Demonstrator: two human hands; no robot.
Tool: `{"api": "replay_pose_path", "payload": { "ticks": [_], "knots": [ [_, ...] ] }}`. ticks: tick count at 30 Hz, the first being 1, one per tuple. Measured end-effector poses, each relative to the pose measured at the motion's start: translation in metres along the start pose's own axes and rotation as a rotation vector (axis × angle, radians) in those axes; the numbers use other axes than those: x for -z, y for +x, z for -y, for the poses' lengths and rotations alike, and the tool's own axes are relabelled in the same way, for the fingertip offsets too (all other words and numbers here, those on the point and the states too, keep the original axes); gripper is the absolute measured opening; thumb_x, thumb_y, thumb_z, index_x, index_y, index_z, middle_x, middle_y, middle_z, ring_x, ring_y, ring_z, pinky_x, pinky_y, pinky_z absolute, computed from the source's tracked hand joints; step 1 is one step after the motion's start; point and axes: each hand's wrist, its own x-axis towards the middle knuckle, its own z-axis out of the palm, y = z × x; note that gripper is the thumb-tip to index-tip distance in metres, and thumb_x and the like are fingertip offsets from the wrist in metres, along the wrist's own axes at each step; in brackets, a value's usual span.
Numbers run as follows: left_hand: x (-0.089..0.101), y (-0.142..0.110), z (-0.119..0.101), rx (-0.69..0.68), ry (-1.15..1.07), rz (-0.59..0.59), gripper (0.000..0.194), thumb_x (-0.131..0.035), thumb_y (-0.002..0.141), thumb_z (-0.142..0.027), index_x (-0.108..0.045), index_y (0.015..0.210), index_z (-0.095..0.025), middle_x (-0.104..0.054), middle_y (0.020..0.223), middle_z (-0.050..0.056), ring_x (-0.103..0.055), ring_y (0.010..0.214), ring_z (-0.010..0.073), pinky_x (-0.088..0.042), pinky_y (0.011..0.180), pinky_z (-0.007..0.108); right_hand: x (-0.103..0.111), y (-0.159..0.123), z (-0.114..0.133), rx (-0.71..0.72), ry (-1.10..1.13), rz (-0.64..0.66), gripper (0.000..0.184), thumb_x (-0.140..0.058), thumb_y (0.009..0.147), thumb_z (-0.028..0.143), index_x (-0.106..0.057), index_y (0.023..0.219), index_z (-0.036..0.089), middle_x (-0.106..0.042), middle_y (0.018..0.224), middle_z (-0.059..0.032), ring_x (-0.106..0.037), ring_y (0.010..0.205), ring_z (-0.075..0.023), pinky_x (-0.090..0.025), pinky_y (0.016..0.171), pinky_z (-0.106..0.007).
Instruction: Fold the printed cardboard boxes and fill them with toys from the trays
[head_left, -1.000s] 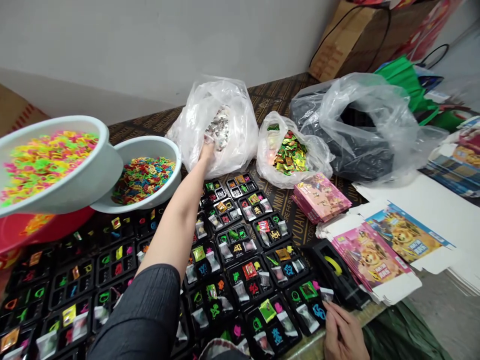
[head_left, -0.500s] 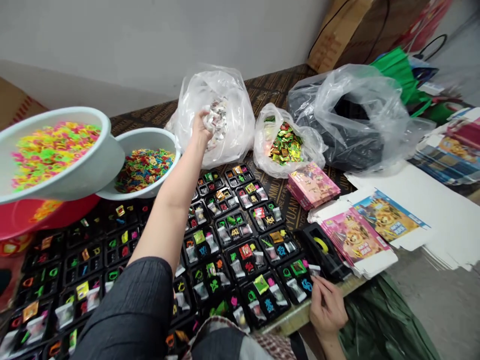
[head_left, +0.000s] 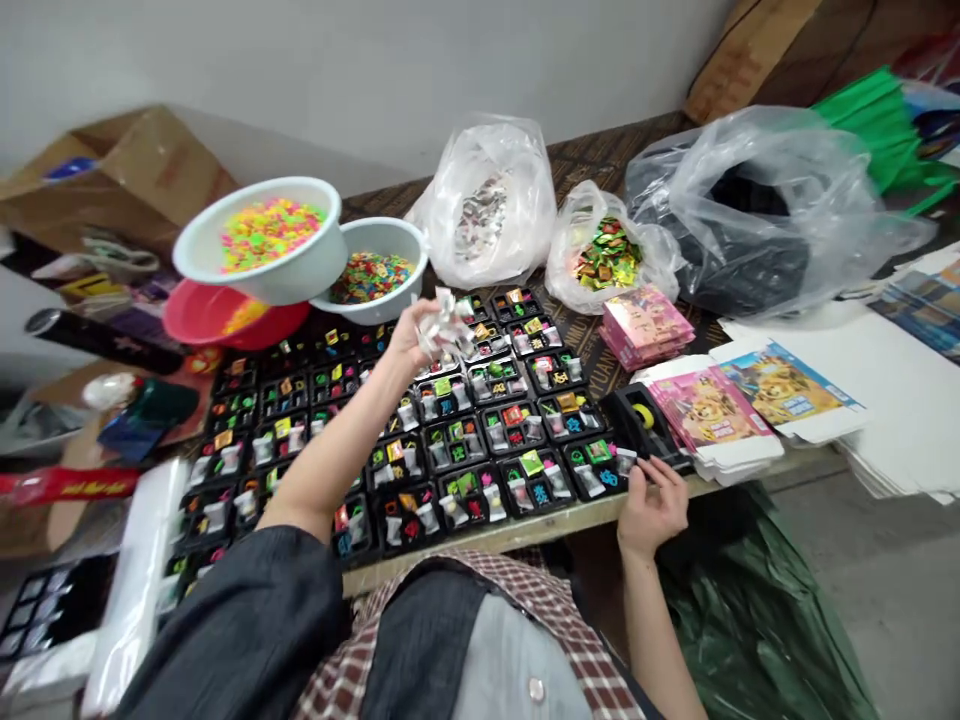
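My left hand [head_left: 411,332] is closed around a bunch of small silvery-white packets [head_left: 447,328], held above the black compartment trays [head_left: 480,430]. The trays hold colourful plastic bits, shiny wrapped pieces and small clear-white packets. At the table's front edge, my right hand [head_left: 654,505] has its fingers bent together at a small whitish packet [head_left: 627,461], by the right side of the nearest right tray [head_left: 592,468]. Behind my left hand stands a clear plastic bag [head_left: 484,215] of similar silvery packets.
Two pale basins [head_left: 262,240] [head_left: 375,270] of coloured plastic pieces and a red basin [head_left: 232,315] stand back left. A bag of shiny green-gold packets [head_left: 607,255], pink boxes [head_left: 645,322], a tape dispenser [head_left: 649,420] and printed flat cartons [head_left: 787,385] lie right.
My left hand has come out of the clear bag toward me, carrying a bunch of silvery packets. My right hand stays at the same tray. The view has shifted, showing more of the left side.
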Motion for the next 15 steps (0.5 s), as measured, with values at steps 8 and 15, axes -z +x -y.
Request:
{"api": "replay_pose_path", "payload": {
  "ticks": [8,15],
  "knots": [
    [0.093,-0.142,0.076,0.097,-0.341,-0.143,0.018,-0.053,0.066,-0.016,-0.061,0.082,-0.014,-0.062,0.057,0.005,-0.055,0.041,0.0145,-0.037,0.033,0.019,-0.064,-0.050,0.127,0.061,0.593,0.837,0.040,-0.065,0.089,0.041,-0.064,0.126,0.026,-0.061,0.126,-0.0115,-0.067,0.096,-0.0207,-0.061,0.080,-0.038],
    [0.166,-0.196,0.089,0.020,-0.518,-0.146,0.017,-0.056,0.064,-0.014,-0.063,0.080,-0.012,-0.067,0.061,0.007,-0.059,0.044,0.0147,-0.042,0.038,0.019,-0.099,-0.117,0.193,0.438,0.773,0.961,0.025,-0.059,0.094,0.019,-0.073,0.112,0.030,-0.072,0.108,-0.0059,-0.069,0.098,-0.0177,-0.059,0.084,-0.032]
  ]
}}
